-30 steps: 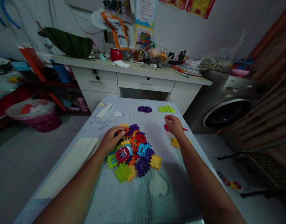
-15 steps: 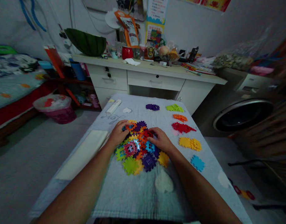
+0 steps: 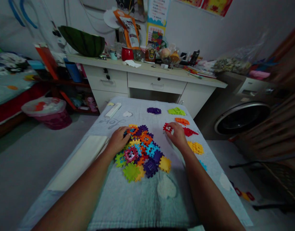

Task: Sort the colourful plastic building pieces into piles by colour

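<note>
A mixed heap of colourful interlocking plastic tiles (image 3: 142, 152) lies in the middle of a cloth-covered table (image 3: 137, 199). My left hand (image 3: 118, 141) rests on the heap's left edge, fingers curled over the tiles. My right hand (image 3: 177, 136) is to the right of the heap, fingers pinched on a red tile (image 3: 167, 127). Just beyond it lie sorted groups: red (image 3: 189, 131), orange (image 3: 182, 121), yellow (image 3: 195, 147), lime green (image 3: 176, 111), purple (image 3: 154, 110) and a blue tile (image 3: 203, 165).
A folded cream cloth (image 3: 77, 162) lies on the table's left side, a white tube (image 3: 113, 110) at its far left. Behind stands a cluttered white desk (image 3: 147, 80) with a watermelon half (image 3: 82, 41). A washing machine (image 3: 243, 112) is right, a lined bin (image 3: 47, 112) left.
My right hand left the heap with a red tile and moved right toward the red group. My left hand stayed on the heap. The camera shifted slightly.
</note>
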`<state>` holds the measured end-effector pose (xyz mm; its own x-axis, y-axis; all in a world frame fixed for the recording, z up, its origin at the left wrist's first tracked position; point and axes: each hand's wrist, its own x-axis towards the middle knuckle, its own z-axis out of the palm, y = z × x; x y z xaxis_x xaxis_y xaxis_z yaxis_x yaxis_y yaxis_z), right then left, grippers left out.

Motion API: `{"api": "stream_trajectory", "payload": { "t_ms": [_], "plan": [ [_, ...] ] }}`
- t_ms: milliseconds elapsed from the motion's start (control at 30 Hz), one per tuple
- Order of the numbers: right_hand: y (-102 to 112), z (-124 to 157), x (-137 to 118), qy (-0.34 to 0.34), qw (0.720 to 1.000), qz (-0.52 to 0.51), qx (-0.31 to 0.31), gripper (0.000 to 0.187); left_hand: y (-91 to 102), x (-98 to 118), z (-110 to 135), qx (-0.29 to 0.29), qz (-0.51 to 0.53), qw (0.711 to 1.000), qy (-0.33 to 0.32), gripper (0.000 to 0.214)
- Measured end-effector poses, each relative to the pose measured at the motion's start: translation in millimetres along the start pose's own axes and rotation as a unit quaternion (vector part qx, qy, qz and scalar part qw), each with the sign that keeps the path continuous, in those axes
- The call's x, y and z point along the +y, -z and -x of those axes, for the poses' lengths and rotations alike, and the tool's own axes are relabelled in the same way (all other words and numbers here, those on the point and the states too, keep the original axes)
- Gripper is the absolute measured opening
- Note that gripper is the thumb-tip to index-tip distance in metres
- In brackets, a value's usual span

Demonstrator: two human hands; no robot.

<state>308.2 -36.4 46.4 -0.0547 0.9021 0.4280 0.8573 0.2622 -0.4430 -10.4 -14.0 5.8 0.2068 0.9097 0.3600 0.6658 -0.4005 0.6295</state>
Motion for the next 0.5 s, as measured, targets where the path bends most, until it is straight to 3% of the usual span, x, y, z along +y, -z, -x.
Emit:
{"api": "stream_trajectory", "payload": {
  "t_ms": [233,367,500],
  "plan": [
    [51.7,-1.5,67.5,-0.169,0.975,0.147,0.001,0.030,-1.7,-1.7,-1.5,0.002,0.014,1.000,0.006,0.033],
    [55.5,3.0,80.9,-0.198,0.963,0.179,-0.026,0.037,-2.8,-1.5,-2.4,0.005,0.012,1.000,0.013,0.034],
    [51.3,2.9,84.2,-0.183,0.970,0.159,-0.032,0.041,-3.8,-2.5,-3.0,0.003,0.015,1.000,0.017,0.035]
  ]
}}
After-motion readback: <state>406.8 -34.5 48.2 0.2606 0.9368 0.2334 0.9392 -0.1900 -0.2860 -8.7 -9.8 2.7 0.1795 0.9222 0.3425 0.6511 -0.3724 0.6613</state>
